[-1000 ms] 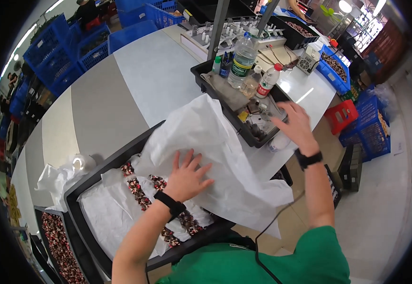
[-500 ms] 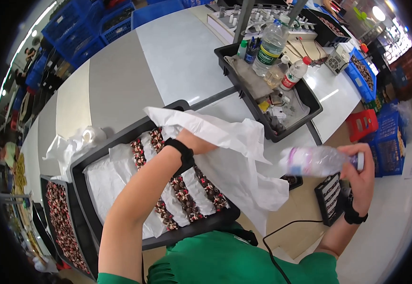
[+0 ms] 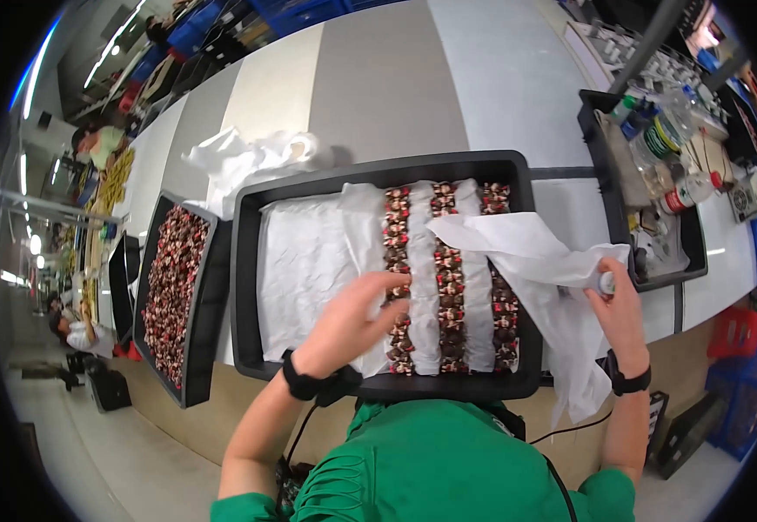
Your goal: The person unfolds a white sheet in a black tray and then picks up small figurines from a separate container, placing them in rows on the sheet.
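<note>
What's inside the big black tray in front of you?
The black tray holds white paper and three rows of red-brown sweets. Anything beneath the paper is hidden. The left hand rests on it.

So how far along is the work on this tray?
Three rows of small wrapped sweets lie in the black tray, white paper between them. The left hand touches the leftmost row; the right hand holds a small bottle by the loose paper sheet. The tray's left half shows only paper.

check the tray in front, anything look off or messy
The white sheet is peeled back off the right of the black tray, hanging over its edge by the right hand. A second sheet lies crumpled behind the tray.
</note>
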Demonstrator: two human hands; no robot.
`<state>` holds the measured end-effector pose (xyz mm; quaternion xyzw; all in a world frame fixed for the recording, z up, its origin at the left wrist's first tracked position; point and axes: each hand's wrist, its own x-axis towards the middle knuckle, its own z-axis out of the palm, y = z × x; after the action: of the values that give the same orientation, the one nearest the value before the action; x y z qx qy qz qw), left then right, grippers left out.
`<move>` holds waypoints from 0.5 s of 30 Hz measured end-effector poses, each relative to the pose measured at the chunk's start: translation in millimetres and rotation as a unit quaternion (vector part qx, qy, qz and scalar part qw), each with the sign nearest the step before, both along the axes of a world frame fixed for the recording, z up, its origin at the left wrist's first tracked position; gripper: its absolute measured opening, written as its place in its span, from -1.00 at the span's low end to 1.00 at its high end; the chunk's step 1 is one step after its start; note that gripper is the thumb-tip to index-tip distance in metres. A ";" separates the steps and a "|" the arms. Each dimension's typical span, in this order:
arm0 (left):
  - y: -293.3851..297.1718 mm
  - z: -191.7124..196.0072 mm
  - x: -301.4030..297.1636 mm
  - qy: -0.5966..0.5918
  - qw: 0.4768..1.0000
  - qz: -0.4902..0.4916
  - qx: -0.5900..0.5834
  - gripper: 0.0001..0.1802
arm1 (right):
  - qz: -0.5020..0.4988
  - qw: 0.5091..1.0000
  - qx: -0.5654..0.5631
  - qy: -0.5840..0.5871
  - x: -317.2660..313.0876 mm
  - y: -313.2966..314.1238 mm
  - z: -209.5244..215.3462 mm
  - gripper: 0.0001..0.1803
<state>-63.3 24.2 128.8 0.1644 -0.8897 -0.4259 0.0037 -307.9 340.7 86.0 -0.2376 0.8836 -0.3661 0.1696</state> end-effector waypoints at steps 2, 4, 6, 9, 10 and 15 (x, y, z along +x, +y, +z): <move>-27.6 -37.1 67.1 0.000 0.989 0.123 -0.087 -0.57 | 0.021 0.996 0.032 0.085 -0.2 9.0 3.2 -0.39; -38.3 -46.9 113.5 -0.072 0.981 0.165 -0.075 -0.43 | -0.007 0.974 0.123 0.189 1.6 15.2 21.9 -0.31; -42.0 -48.9 133.5 -0.161 0.974 0.158 -0.009 -0.26 | -0.039 0.982 0.099 0.154 27.9 -15.1 75.0 -0.34; -40.4 -83.6 149.6 -0.123 0.989 0.077 -0.030 -0.27 | 0.050 0.997 -0.013 0.061 80.7 -82.1 104.5 -0.49; -40.9 -91.4 149.2 -0.112 0.990 0.078 -0.022 -0.27 | 0.128 0.991 -0.019 0.025 102.3 -118.6 104.8 -0.52; -28.6 -93.1 116.1 -0.297 0.951 -0.080 -0.015 -0.42 | 0.267 0.946 0.054 0.176 173.9 -269.6 -0.7 -0.36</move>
<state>52.8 -4.3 35.7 0.2114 -0.8672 -0.3430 -0.2927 -133.9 71.1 85.3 -0.5161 0.8219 -0.2118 0.1150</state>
